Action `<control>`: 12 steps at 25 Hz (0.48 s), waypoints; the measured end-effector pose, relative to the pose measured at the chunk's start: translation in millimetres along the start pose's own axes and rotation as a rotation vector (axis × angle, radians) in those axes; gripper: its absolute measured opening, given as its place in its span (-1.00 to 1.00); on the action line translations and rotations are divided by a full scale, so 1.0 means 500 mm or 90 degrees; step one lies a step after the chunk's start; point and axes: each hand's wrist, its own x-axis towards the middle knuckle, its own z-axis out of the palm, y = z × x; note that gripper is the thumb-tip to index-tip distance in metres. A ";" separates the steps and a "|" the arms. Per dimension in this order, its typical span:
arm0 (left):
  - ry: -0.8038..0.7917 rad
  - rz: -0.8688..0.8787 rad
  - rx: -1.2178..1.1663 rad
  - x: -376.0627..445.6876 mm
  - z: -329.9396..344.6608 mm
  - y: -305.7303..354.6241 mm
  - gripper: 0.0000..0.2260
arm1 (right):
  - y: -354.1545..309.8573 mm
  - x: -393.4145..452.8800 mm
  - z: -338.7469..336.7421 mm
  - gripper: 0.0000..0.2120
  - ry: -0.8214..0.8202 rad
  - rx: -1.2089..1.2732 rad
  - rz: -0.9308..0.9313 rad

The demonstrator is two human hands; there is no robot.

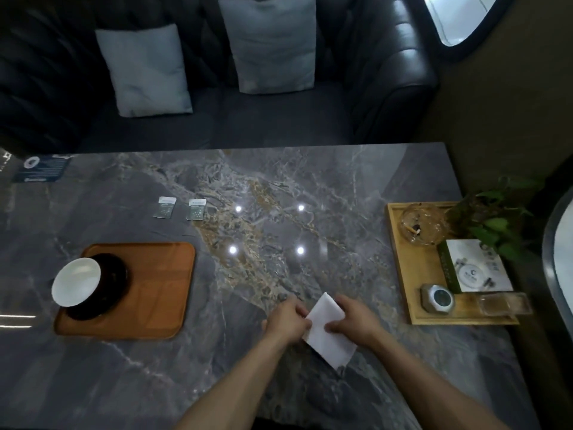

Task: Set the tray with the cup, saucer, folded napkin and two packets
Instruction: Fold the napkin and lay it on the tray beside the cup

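A white napkin (328, 332) lies on the marble table (279, 212) near its front edge. My left hand (286, 321) pinches its left edge and my right hand (353, 319) pinches its right side. At the left sits a brown tray (155, 293). On the tray's left end a white cup (76, 282) stands on a dark saucer (108, 287). Beyond the tray two small packets lie side by side on the table, one (165, 207) to the left of the other (196, 209).
A light wooden tray (406, 274) at the right edge holds a glass ashtray (423, 224), a card (477, 265), a round device (437, 298) and a clear box (504, 303). A plant (496, 218) stands beside it. A dark sofa with two cushions lies beyond the table.
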 end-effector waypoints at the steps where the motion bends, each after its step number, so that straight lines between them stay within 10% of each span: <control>1: -0.010 0.031 -0.010 -0.004 -0.006 -0.006 -0.81 | 0.000 -0.016 -0.004 -0.63 -0.017 0.060 -0.017; 6: -0.152 0.117 -0.295 -0.070 -0.055 -0.045 -0.70 | -0.019 -0.107 -0.030 -0.70 -0.021 0.366 -0.069; 12: -0.074 0.183 -0.576 -0.172 -0.117 -0.038 -0.59 | -0.126 -0.180 -0.015 -0.74 0.026 0.515 -0.139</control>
